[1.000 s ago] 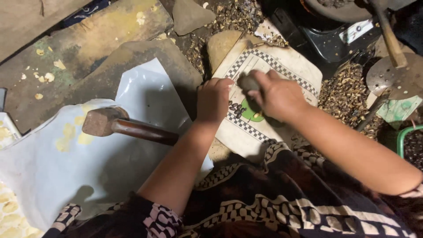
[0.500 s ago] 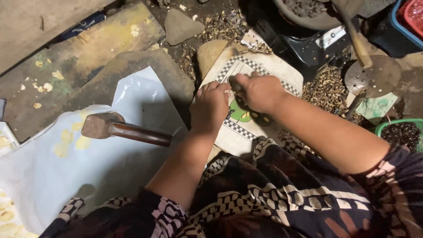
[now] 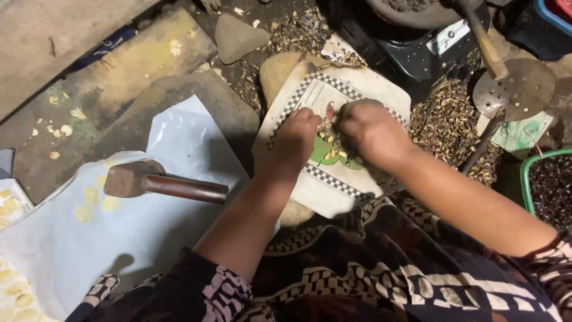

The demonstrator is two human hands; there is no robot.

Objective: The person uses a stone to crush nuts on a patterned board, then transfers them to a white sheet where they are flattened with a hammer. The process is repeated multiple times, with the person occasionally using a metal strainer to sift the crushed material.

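A person seated low on a littered floor works over a cream cloth with a checkered border (image 3: pixel 357 185), spread on a rounded stone near the middle of the scene. To the left lies a white plastic sheet (image 3: pixel 89 238) dotted with flattened yellow discs (image 3: pixel 89 197), and on it rests a heavy hammer (image 3: pixel 161 182), its wooden handle pointing right, untouched. To the far right a perforated metal skimmer (image 3: pixel 515 89) leans above a heap of dark husks (image 3: pixel 447 125), with a green basket (image 3: pixel 527 179) at the right edge.

Both hands meet on the cloth. The left hand (image 3: pixel 298 134) is curled, fingertips pinched down among small pale kernels (image 3: pixel 330 143) scattered at the cloth's centre. The right hand (image 3: pixel 372 131) is cupped and half closed over the same patch; whether it grips anything beneath cannot be told.

The step appears to be sorting or shelling: picking kernels free of broken shell on the cloth. The next move would seem to call for a light, precise pinch to lift single kernels clear without scattering the rest into the husks alongside.
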